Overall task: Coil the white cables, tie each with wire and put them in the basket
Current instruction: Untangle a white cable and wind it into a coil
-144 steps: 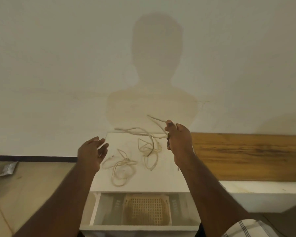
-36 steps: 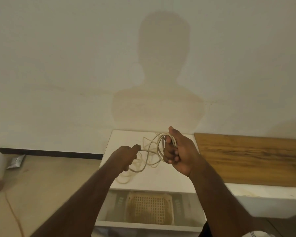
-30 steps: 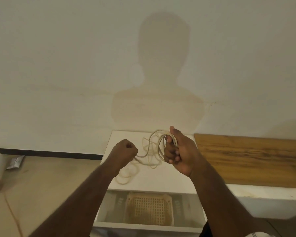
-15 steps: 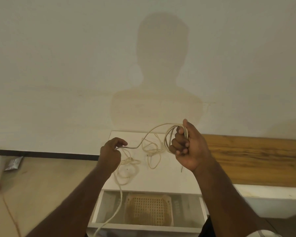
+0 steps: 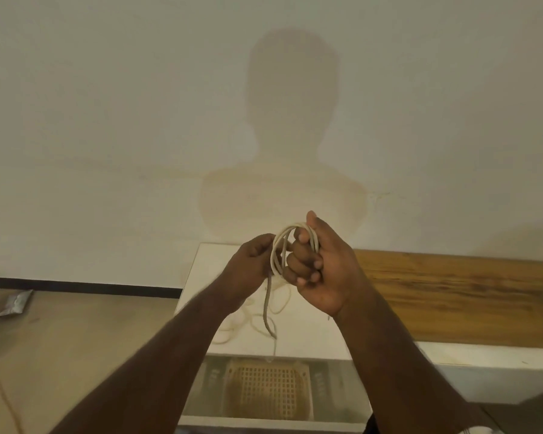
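My right hand (image 5: 318, 267) grips a coil of white cable (image 5: 279, 245), with several loops wound round its curled fingers. My left hand (image 5: 253, 261) meets the coil from the left and pinches the cable at the loop's edge. The cable's loose tail (image 5: 266, 308) hangs down from between both hands. Another white cable (image 5: 232, 327) lies loose on the white cabinet top (image 5: 308, 336), partly hidden by my left forearm. The beige lattice basket (image 5: 267, 393) sits in the open drawer below the cabinet top.
A wooden board (image 5: 458, 292) lies on the shelf to the right of the cabinet. A plain wall (image 5: 138, 120) stands close behind. A silver packet (image 5: 14, 303) lies on the tan floor at the left, by the dark skirting.
My left hand has moved right to meet my right hand, laying another loop on the coil. The long slack that hung down over the drawer is now a short tail.
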